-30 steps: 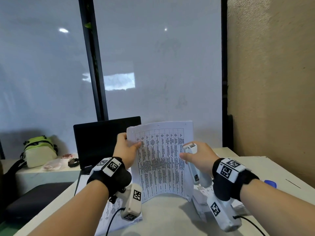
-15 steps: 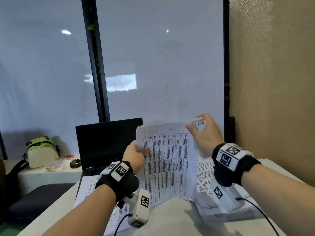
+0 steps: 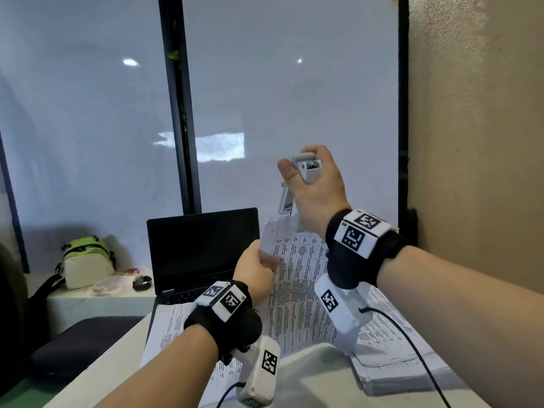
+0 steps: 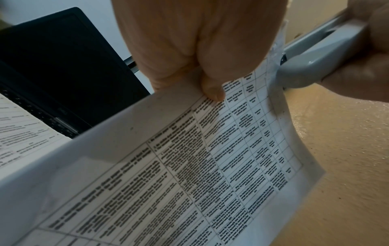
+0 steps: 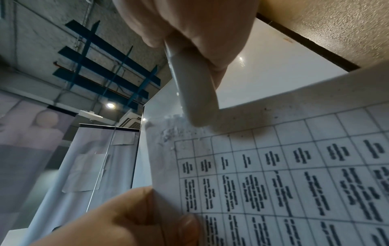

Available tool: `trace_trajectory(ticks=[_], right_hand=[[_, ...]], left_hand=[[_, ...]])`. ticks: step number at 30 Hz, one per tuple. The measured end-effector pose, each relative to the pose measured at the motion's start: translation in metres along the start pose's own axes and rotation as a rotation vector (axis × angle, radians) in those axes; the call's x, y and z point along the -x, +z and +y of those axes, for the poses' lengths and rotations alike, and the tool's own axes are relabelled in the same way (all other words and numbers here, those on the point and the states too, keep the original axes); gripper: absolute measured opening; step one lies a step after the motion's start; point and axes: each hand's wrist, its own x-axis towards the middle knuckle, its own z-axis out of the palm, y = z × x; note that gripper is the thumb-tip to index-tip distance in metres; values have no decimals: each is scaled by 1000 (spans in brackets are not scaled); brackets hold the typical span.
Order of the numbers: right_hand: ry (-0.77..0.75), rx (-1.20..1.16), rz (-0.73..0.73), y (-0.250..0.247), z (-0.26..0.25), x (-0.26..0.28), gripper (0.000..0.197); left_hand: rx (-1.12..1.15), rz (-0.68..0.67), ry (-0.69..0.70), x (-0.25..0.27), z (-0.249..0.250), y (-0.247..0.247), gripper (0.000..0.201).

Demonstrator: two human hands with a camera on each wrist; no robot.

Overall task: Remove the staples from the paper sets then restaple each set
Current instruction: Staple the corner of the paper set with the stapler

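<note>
A printed paper set [image 3: 297,290] with a table on it stands upright over the desk. My left hand [image 3: 265,260] pinches its left edge near the top, thumb on the front [image 4: 212,93]. My right hand [image 3: 306,172] grips a white stapler [image 3: 287,201] held vertically, nose down at the set's top left corner. In the right wrist view the stapler [image 5: 193,93] touches the worn, rough corner of the paper set [image 5: 273,166]. The left wrist view shows the stapler [image 4: 315,63] closing over the sheet's edge. No staple is visible.
An open black laptop [image 3: 203,248] stands behind the papers. More printed sheets [image 3: 176,328] lie on the desk at the left and a paper stack [image 3: 397,369] at the right. A beige wall [image 3: 471,142] is close on the right. A green bag [image 3: 86,260] sits far left.
My right hand has risen with the stapler from the paper's right edge to above its top left corner. The left hand has turned the set and lifted it slightly.
</note>
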Motion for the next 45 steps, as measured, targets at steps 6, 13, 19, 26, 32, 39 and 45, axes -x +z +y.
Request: trace_trajectory(ticks=[6,13,19,26,32,39,45], right_hand=[[9,-73,34,7,-5,0,25],[-4,-9,-9,14,-5,4,25],[-72,18,65,15,-14,1,23],[-67,51,82,12,-12,-1,23],[-25,26,59,3,-6,-3,21],[54,7,109,-18,12,-1,23],[189,65,48,-23,45,15,23]], left_hand=[[0,14,-17,6,-1,-9,30],[-11,5,9,12,5,-7,30],[-74,11,100,20,11,0,14],[-171,1,154,27,10,2,19],[-61,5,86,22,7,2,22],[80,196,-194,-14,-51,-39,6],[-258,285,-312,-32,-84,-98,16]])
